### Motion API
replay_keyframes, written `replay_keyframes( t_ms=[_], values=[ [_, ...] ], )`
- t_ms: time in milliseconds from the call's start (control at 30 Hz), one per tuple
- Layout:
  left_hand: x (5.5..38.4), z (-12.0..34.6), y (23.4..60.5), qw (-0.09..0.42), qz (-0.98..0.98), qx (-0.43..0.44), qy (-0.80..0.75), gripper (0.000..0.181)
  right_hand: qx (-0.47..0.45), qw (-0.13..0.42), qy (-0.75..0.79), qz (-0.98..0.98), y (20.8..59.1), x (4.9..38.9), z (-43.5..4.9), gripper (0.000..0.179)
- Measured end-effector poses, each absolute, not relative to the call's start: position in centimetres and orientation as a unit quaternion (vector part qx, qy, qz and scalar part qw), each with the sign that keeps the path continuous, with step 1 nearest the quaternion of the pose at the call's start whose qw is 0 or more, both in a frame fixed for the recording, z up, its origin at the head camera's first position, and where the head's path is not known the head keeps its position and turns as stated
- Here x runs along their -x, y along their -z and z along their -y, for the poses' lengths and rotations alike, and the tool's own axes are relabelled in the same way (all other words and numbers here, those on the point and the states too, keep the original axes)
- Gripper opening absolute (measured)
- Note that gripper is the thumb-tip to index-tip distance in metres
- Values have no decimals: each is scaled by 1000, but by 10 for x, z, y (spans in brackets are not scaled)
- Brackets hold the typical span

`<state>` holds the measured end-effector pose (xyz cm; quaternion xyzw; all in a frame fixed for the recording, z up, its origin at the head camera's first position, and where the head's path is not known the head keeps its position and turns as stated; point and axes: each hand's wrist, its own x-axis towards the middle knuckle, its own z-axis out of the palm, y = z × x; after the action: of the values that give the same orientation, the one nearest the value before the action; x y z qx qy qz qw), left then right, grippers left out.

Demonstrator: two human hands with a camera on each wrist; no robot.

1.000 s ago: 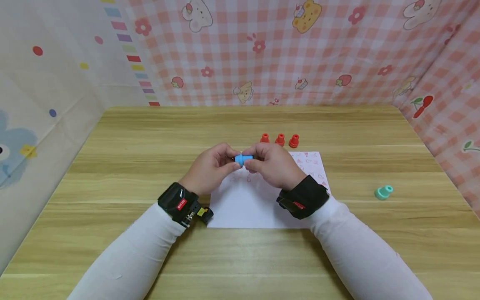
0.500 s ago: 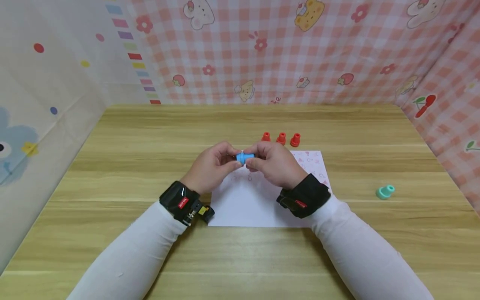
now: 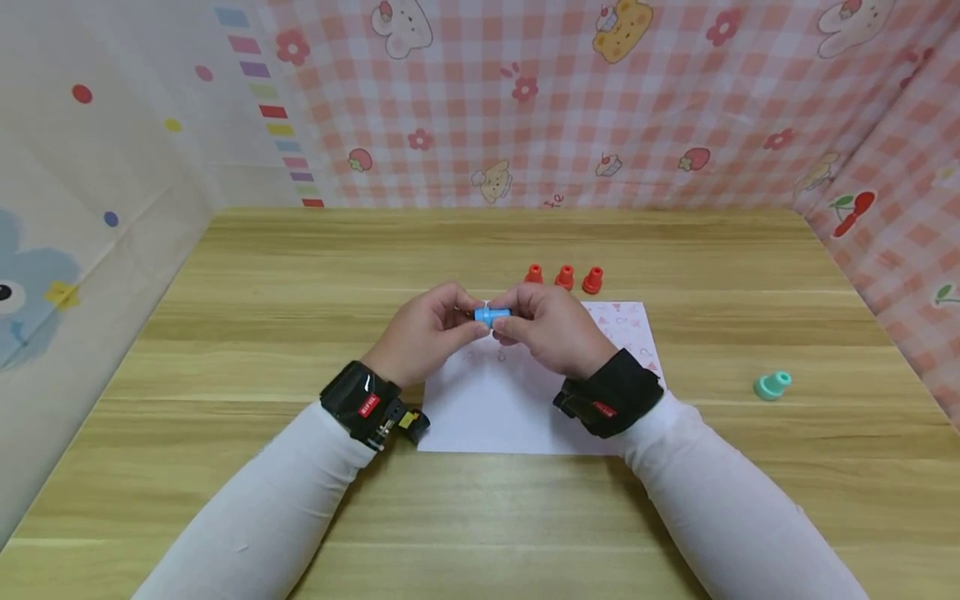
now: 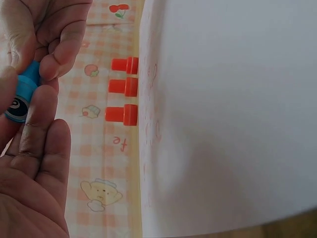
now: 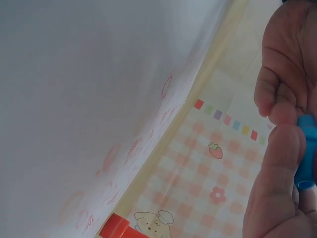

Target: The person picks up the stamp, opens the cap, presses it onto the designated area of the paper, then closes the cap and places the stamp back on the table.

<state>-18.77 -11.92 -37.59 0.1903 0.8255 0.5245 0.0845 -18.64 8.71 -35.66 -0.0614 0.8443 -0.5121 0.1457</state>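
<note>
Table w/ side edges far; blue stamp in L hand + R hand pinch

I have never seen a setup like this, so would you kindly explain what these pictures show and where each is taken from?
No robot is at work here: these are a person's bare left hand and right hand. The wide picture is filmed from the person's head, looking forward and down; the two close ones are filmed from the left and right wrists. Both hands pinch a small blue stamp, the left at its wider end. Below it, white paper with reddish marks lies on a wooden table. Three red stamps stand beyond the paper, and a green stamp sits off to the right. I say stamps from their shape and those marks.
</note>
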Motion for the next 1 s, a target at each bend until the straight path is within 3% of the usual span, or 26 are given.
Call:
replay_keyframes(
  t_ms=[633, 1000],
  values=[
    [186, 122, 374, 72, -833, -188, -515, 11, 65, 161, 538, -825, 356, 186, -87, 18],
    [194, 142, 365, 36, -866, -159, -473, 22, 52, 164, 549, -818, 352, 189, -91, 20]
  ],
)
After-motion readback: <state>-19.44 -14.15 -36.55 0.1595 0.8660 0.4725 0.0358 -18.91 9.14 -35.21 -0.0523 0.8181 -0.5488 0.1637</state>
